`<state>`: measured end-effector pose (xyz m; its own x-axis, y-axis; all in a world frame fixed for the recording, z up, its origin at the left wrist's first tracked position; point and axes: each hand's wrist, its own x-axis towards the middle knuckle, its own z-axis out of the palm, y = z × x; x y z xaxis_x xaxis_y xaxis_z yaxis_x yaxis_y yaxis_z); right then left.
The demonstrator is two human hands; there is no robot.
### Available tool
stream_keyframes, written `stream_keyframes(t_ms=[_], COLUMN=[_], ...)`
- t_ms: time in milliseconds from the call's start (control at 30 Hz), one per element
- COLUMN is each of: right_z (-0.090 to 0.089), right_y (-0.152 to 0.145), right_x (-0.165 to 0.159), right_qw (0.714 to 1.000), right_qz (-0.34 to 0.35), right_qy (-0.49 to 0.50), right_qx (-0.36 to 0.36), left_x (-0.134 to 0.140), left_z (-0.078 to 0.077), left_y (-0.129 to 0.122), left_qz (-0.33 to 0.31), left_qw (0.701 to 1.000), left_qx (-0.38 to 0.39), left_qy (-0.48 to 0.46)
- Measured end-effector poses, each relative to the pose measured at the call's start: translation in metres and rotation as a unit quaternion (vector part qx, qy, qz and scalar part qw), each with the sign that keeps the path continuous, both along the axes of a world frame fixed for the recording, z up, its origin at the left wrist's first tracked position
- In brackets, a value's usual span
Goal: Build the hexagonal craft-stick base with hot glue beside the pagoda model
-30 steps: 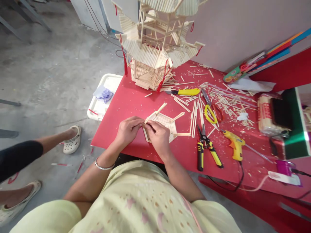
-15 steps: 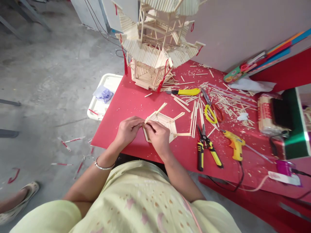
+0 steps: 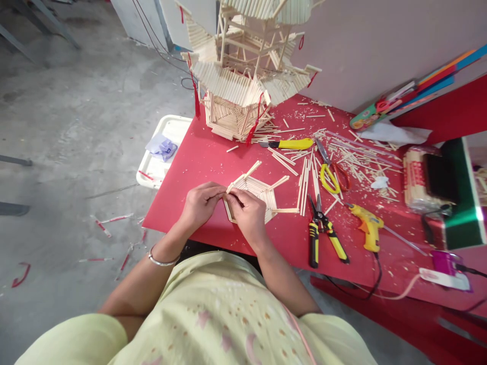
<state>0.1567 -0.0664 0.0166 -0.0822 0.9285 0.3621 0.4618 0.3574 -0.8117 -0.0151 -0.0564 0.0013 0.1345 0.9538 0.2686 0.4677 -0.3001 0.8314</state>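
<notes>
A six-sided frame of thin wooden sticks lies on the red table, with pairs of sticks jutting outward from several corners. At its left corner, my left hand and my right hand meet, fingertips pinched together around a short wooden stick. Only the stick's tip shows; my fingers hide the rest. Part of the frame's near left side is covered by my right hand. Behind it stands a tiered stick pagoda with red tassels.
Right of the frame lie loose sticks, yellow-handled pruning shears, scissors and a yellow glue gun with its cord. A yellow utility knife lies near the pagoda. A white stool stands left of the table.
My hands keep the same pinch at the frame's left corner. Another person's foot in a sandal has gone out of view at the lower left.
</notes>
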Motion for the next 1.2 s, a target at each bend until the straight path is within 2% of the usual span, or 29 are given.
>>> stream_keyframes(t_ms=[1200], right_z=[0.0015], right_y=[-0.0003], right_x=[-0.0003], right_qw=[1.000], right_qz=[0.002], right_qy=[-0.002], right_qx=[-0.011], left_x=[0.0000], left_z=[-0.0003], left_y=[-0.0002], left_qz=[0.001], left_qw=[1.000], left_qx=[0.007], left_qy=[-0.003])
